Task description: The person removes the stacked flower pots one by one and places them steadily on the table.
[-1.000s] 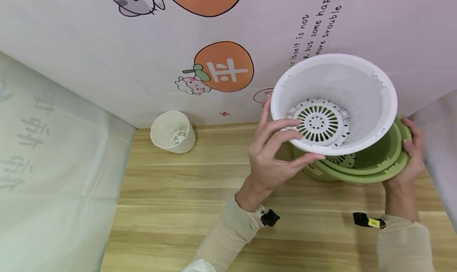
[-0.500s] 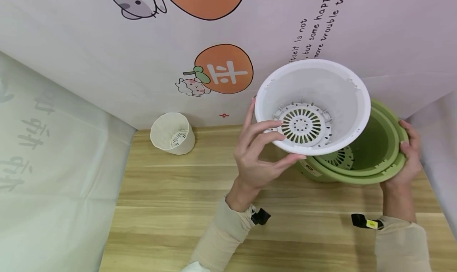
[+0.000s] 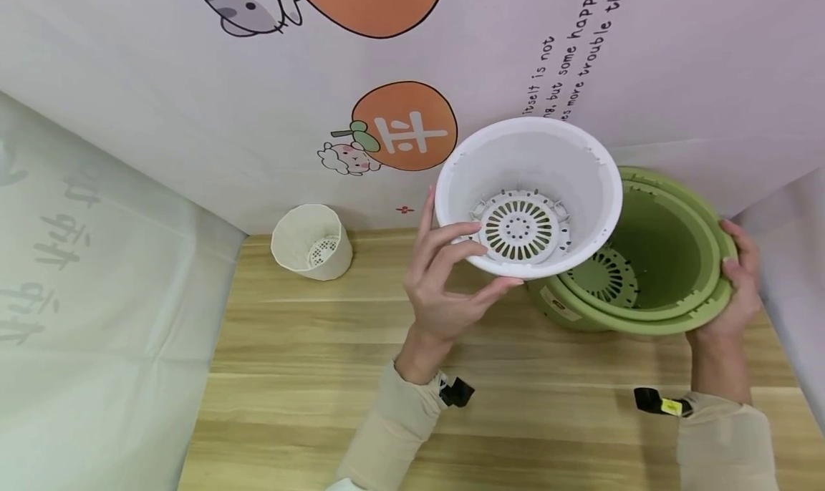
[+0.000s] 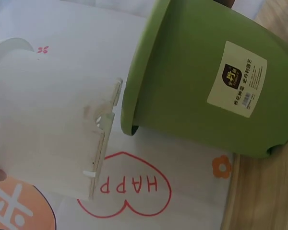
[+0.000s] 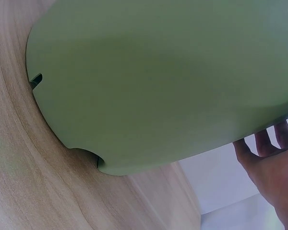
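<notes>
My left hand [image 3: 440,276] grips the near-left rim of a white plastic flower pot [image 3: 583,180] with a slotted base, fingers inside and thumb outside. In the left wrist view the white pot [image 4: 48,120] hangs apart from a green flower pot [image 4: 182,81] with a paper label [image 4: 237,79]. My right hand [image 3: 740,294] holds the right rim of the green pots [image 3: 677,319], one nested in another, their mouths tilted toward me. In the right wrist view the outer green pot [image 5: 149,96] rests its base edge on the table, and the right hand's fingers [image 5: 264,143] are under its rim.
A small cream pot [image 3: 331,258] with a perforated base lies tilted at the back left of the wooden table [image 3: 290,376]. A printed cloth wall [image 3: 258,119] rises behind, with pale side walls [image 3: 97,298] at left and right.
My left hand has drawn the white pot leftward, away from over the green pots, uncovering more of their inside. The right hand stays at the green rim, nearly still.
</notes>
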Action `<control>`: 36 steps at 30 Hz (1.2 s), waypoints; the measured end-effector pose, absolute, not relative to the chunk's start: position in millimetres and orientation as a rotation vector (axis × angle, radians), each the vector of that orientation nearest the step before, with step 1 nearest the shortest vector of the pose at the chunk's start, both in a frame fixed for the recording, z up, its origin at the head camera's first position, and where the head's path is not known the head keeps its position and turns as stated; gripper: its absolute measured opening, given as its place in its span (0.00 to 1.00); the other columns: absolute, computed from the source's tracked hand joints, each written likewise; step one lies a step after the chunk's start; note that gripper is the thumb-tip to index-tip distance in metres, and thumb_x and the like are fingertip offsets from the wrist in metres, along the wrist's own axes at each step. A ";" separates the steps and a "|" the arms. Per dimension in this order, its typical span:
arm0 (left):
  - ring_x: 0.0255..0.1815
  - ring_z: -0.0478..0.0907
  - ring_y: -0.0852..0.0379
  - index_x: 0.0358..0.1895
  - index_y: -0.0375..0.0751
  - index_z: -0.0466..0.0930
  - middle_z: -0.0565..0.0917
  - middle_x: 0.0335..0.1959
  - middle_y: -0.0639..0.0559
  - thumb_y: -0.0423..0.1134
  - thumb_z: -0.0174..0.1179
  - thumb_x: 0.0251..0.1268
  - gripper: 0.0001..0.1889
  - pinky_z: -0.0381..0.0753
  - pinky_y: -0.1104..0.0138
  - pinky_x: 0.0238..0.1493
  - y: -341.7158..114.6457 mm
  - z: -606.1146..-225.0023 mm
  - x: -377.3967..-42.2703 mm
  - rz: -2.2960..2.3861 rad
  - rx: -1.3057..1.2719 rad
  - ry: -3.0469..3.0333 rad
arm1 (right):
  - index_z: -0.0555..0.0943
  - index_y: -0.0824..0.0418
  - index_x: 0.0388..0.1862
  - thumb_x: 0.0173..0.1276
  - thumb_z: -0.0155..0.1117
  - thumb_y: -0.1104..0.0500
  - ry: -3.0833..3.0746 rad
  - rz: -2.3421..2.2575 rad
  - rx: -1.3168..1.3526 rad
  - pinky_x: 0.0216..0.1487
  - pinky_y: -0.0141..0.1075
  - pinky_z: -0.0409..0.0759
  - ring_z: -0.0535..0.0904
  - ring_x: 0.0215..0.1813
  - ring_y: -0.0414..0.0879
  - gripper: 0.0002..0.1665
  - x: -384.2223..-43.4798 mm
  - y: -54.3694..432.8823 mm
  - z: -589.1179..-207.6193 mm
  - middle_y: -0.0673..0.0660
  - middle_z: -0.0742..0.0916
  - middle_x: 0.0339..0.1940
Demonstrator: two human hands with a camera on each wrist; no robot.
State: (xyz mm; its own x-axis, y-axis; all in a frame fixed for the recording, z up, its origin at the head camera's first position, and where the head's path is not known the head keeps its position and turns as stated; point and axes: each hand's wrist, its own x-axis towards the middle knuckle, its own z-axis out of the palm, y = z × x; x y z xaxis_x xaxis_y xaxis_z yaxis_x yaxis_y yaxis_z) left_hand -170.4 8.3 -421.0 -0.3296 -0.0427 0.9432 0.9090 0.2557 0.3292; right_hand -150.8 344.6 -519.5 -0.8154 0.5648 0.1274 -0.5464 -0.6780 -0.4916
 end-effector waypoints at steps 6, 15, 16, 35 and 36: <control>0.49 0.83 0.44 0.31 0.34 0.79 0.83 0.39 0.39 0.53 0.71 0.58 0.22 0.62 0.35 0.69 3.6 -424.7 -171.4 -1.251 -0.792 -1.583 | 0.63 0.82 0.64 0.60 0.35 0.73 -0.705 2.436 -0.045 0.66 0.47 0.76 0.71 0.66 0.64 0.31 -150.5 344.2 -519.6 0.74 0.70 0.67; 0.47 0.83 0.46 0.30 0.33 0.80 0.83 0.37 0.39 0.53 0.73 0.56 0.23 0.62 0.35 0.69 -8.3 -430.6 -172.7 -1.244 -0.726 -1.575 | 0.65 0.81 0.63 0.59 0.39 0.73 -0.804 2.385 -0.078 0.68 0.45 0.74 0.69 0.68 0.63 0.31 -151.3 342.1 -518.7 0.73 0.71 0.66; 0.47 0.83 0.46 0.30 0.33 0.80 0.83 0.37 0.39 0.53 0.73 0.55 0.23 0.62 0.35 0.70 -9.5 -431.0 -172.9 -1.245 -0.719 -1.576 | 0.66 0.81 0.63 0.59 0.39 0.73 -0.806 2.385 -0.079 0.68 0.45 0.73 0.69 0.68 0.63 0.31 -151.1 342.6 -518.5 0.73 0.71 0.66; 0.53 0.80 0.34 0.27 0.33 0.80 0.83 0.34 0.42 0.52 0.78 0.48 0.24 0.62 0.36 0.70 -26.9 -453.9 -174.9 -1.249 -0.618 -1.618 | 0.65 0.82 0.63 0.58 0.39 0.73 -0.783 2.387 -0.070 0.69 0.44 0.73 0.69 0.67 0.63 0.31 -150.5 343.6 -518.0 0.73 0.71 0.66; 0.54 0.79 0.32 0.27 0.33 0.80 0.82 0.34 0.42 0.52 0.78 0.48 0.24 0.61 0.36 0.70 -28.2 -454.7 -174.7 -1.250 -0.616 -1.627 | 0.65 0.82 0.63 0.58 0.39 0.73 -0.769 2.397 -0.064 0.69 0.45 0.73 0.70 0.67 0.63 0.31 -150.7 343.5 -518.2 0.73 0.71 0.66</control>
